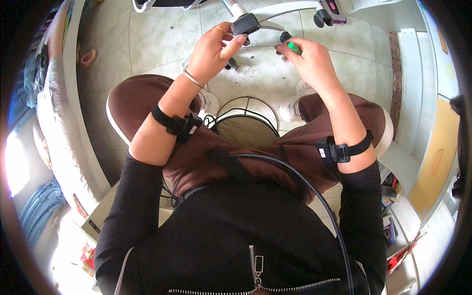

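A white swivel chair base [290, 10] with black casters stands on the floor at the top of the head view. My left hand [211, 55] is closed around a black, blocky piece [245, 23] at the end of one of its legs, thumb at the lower edge. Part of that piece is hidden by my fingers. My right hand [310, 60] is closed on a slim tool with a green end [294, 47]; its kind does not show. The tool's dark tip area is blurred, close to a caster [285, 36]. Another caster [323, 18] sits further right.
Grey dust and dark bits [248, 70] lie on the tiled floor below my hands. A low round stool [246, 130] with a wire ring is between my knees. Bedding [64, 118] lines the left; white shelving [410, 83] stands at right. A black cable [314, 189] crosses my lap.
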Available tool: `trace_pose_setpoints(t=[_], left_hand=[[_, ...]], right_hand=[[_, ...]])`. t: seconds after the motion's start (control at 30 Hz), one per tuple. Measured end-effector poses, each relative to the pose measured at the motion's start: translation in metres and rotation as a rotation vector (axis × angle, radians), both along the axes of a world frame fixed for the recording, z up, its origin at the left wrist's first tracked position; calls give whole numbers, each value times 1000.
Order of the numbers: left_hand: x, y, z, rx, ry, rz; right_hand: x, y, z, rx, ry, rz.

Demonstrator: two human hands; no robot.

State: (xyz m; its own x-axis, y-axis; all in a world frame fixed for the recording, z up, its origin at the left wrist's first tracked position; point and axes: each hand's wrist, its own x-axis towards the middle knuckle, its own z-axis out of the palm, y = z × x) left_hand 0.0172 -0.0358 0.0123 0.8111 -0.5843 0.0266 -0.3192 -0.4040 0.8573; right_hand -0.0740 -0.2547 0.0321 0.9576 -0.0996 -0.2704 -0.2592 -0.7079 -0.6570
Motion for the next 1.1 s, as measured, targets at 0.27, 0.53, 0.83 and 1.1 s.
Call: trace_pose_setpoints(t=[0.27, 0.53, 0.83, 1.1], left_hand=[[8, 1, 13, 55, -22, -46], [8, 7, 0, 1, 69, -62], [8, 3, -13, -151, 93, -61], [7, -2, -10, -164, 50, -45]], right_hand=[[1, 12, 0, 614, -17, -53], [22, 32, -8, 656, -43, -169], [22, 42, -8, 761, -37, -308], [20, 41, -15, 968, 82, -339]])
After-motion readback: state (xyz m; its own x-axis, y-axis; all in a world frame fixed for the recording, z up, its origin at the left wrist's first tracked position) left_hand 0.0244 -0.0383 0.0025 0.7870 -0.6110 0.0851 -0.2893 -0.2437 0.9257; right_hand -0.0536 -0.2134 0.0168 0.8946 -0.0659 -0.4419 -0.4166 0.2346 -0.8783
